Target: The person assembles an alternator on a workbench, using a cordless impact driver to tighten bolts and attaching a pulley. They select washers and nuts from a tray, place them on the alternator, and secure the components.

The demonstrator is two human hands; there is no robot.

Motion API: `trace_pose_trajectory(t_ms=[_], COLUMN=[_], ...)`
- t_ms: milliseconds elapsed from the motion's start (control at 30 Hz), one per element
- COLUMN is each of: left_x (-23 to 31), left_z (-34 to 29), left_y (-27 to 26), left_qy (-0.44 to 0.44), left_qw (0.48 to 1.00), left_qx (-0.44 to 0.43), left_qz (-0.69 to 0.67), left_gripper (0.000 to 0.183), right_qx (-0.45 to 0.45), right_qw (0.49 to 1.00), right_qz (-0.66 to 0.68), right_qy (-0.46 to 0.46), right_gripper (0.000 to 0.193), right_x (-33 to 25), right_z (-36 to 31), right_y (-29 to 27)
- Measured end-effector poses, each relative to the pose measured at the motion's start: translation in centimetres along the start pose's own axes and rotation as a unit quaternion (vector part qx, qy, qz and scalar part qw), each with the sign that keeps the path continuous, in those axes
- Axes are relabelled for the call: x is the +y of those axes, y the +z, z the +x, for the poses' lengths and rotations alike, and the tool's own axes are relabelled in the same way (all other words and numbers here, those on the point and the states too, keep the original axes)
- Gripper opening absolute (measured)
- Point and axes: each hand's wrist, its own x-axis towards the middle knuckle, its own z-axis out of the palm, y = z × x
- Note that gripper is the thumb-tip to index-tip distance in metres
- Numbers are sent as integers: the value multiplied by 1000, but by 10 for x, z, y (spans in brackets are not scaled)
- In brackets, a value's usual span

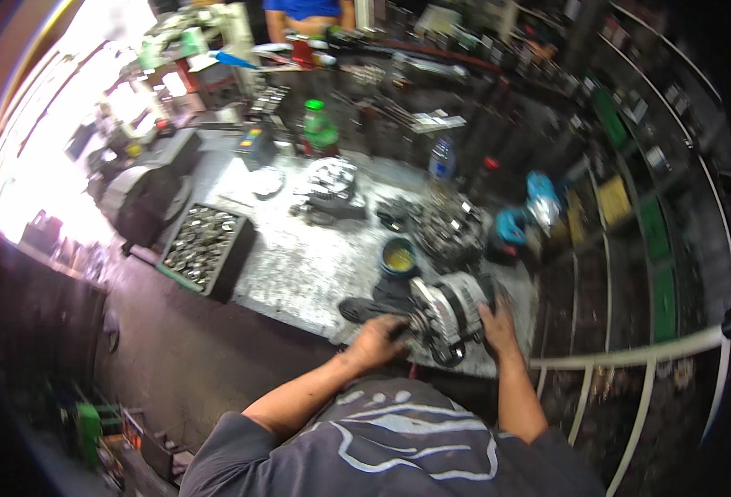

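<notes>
Nearest, the person's bare left hand (373,342) curls its fingers onto the shaft end of a silvery, ribbed, drum-shaped metal unit with a dark band (455,308), while the bare right hand (499,327) wraps the opposite end. The grip is thus closed from both sides, pinching the unit between the hands at the near edge of the grey, worn metal desk (287,277); whether the desk bears its weight, I cannot tell.

It looks heavy and rigid, probably slick if oily; the ribbed casing should give the surest hold, the narrow shaft a poorer one. Its slotted housing might chip if dropped.

Just beyond stand a dark blue round cup of yellowish contents (398,275) and a heap of dull metal parts (450,232).
</notes>
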Motion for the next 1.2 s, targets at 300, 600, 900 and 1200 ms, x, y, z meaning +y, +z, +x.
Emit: trace_pose_trajectory(t_ms=[300,600,900,1200], left_x=[-23,-15,32,48], left_z=[15,59,32,15], left_y=[-42,-13,38,51], left_qy=[-76,-69,-116,-164], left_qw=[995,982,991,980], left_qx=[-43,-166,-44,-27], left_qz=[-43,-65,-48,-109], left_gripper=[81,137,140,136], right_qx=[115,43,42,-157], right_qw=[937,763,872,975], right_qz=[172,554,270,-26], right_qy=[282,329,406,154], right_gripper=[88,53,78,96], right_x=[7,22,59,26], right_z=[-80,-74,-38,-125], right_y=[26,30,19,4])
